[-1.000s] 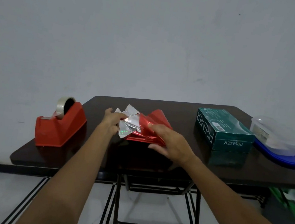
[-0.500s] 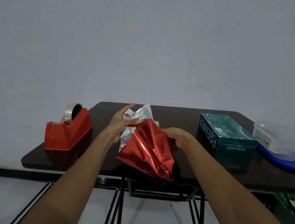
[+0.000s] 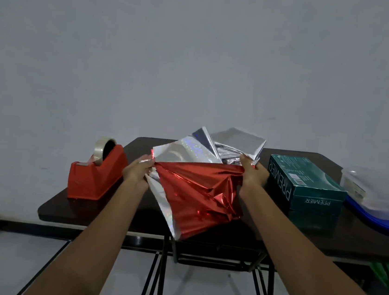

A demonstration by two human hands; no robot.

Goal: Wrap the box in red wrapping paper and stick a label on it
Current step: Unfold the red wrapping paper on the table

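Note:
A crumpled sheet of red wrapping paper (image 3: 195, 191) with a shiny silver back is spread between my two hands above the dark table (image 3: 359, 241). My left hand (image 3: 137, 170) pinches its left edge. My right hand (image 3: 253, 176) grips its right edge, with silver folds rising behind it. The sheet's lower corner hangs over the table's front edge. The green box (image 3: 305, 184), printed PREMIER, lies on the table just right of my right hand. No label is visible.
A red tape dispenser (image 3: 96, 172) with a roll of clear tape stands at the table's left end. A clear plastic container (image 3: 372, 192) on a blue lid sits at the far right. Under the table are metal legs and a tiled floor.
My hands have moved apart and the folded paper has opened from a small bundle into a wide sheet. More of its silver back shows now.

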